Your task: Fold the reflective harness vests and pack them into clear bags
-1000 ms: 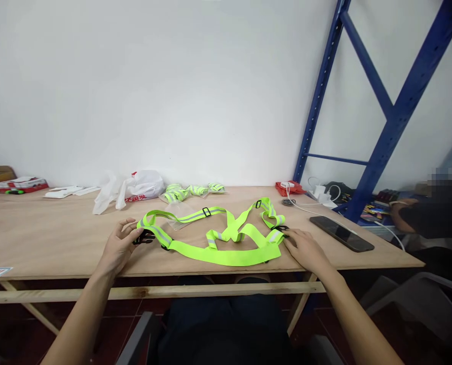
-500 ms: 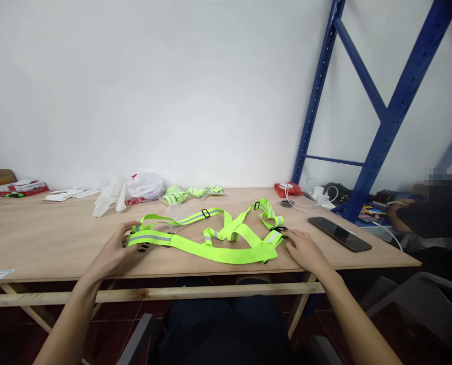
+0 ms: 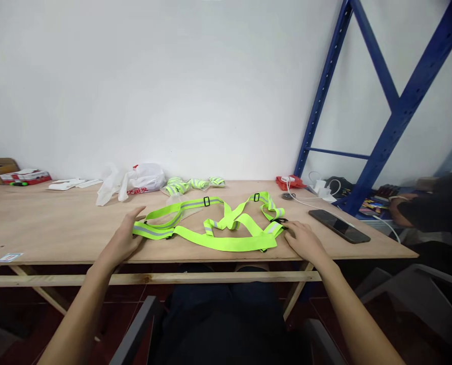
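A fluorescent yellow-green reflective vest made of straps (image 3: 226, 242) lies spread on the wooden table, its shoulder straps crossing in the middle. Grey reflective stripes and black slider buckles show on it. At its left end, my left hand (image 3: 126, 239) rests with thumb and index finger apart beside the strap; some fingertips are hidden. On the other side, my right hand (image 3: 305, 243) has its fingertips closed at the vest's right end, by a black buckle (image 3: 281, 220). What lies under those fingertips is partly hidden.
Bundled reflective straps (image 3: 177, 186) and a white plastic bag (image 3: 146, 177) lie near the wall. A phone (image 3: 339, 226) is right of my right hand, near a charging cable and a red packet (image 3: 290, 181). Blue rack posts (image 3: 323, 91) rise behind; another person's arm (image 3: 401, 210) is at right.
The vest's left strap has swung into a wider loop, and its left end sits a little farther right. My left hand has eased away from it. My right hand stays at the right end.
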The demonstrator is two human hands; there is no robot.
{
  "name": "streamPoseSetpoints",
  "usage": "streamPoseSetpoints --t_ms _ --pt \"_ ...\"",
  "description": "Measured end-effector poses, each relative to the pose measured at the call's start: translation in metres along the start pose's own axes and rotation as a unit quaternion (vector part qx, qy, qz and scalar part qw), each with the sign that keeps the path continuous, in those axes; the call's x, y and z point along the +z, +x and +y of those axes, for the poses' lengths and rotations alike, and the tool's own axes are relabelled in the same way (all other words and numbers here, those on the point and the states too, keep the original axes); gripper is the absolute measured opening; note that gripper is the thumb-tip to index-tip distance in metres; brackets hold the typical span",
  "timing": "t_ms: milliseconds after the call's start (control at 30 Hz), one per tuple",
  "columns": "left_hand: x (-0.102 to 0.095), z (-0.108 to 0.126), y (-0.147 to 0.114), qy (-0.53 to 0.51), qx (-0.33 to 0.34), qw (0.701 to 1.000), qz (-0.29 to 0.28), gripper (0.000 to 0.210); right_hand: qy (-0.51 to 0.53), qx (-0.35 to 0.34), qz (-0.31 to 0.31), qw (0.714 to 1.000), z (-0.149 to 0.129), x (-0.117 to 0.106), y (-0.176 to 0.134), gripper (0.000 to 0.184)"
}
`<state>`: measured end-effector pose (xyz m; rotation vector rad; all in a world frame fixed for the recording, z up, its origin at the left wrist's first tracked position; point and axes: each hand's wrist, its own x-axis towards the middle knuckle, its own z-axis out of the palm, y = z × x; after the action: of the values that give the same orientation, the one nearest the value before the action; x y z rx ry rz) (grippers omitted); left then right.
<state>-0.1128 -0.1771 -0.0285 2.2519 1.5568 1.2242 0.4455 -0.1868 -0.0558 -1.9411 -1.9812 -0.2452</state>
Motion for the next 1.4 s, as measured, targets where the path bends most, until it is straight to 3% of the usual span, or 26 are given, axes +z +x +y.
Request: streamPoseSetpoints --t_ms 167,333,600,700,900,1067,1400 --pt "-0.006 0.006 -0.003 -0.120 -0.079 0.986 -0.080 0.097 0.003 -0.003 0.008 1.000 0.001 0.000 0.000 0.044" --pt "-0.023 0.009 0.001 -0.231 -0.103 0.955 -0.155 0.093 -0.001 -0.004 0.009 1.000 0.001 0.001 0.000 0.044" --pt "-0.011 -0.008 0.001 -0.041 -0.121 0.986 -0.111 0.059 -0.013 -0.012 -0.004 1.000 0.002 0.000 0.000 0.047" --pt "-0.009 -0.012 -0.001 -0.041 -0.109 0.987 -0.111 0.058 -0.016 0.003 -0.009 1.000 0.004 -0.001 -0.001 0.047" --pt "-0.028 -0.016 -0.008 -0.074 -0.148 0.986 -0.031 0.055 -0.040 0.020 0.003 0.999 0.007 -0.005 -0.004 0.048" --pt "-0.034 0.002 -0.014 -0.126 -0.161 0.972 -0.120 0.056 -0.068 0.021 -0.007 0.997 0.004 -0.005 -0.003 0.048" --pt "-0.018 0.038 -0.007 -0.129 -0.083 0.975 -0.163 0.048 -0.063 0.028 -0.015 0.997 0.003 -0.004 -0.003 0.046"
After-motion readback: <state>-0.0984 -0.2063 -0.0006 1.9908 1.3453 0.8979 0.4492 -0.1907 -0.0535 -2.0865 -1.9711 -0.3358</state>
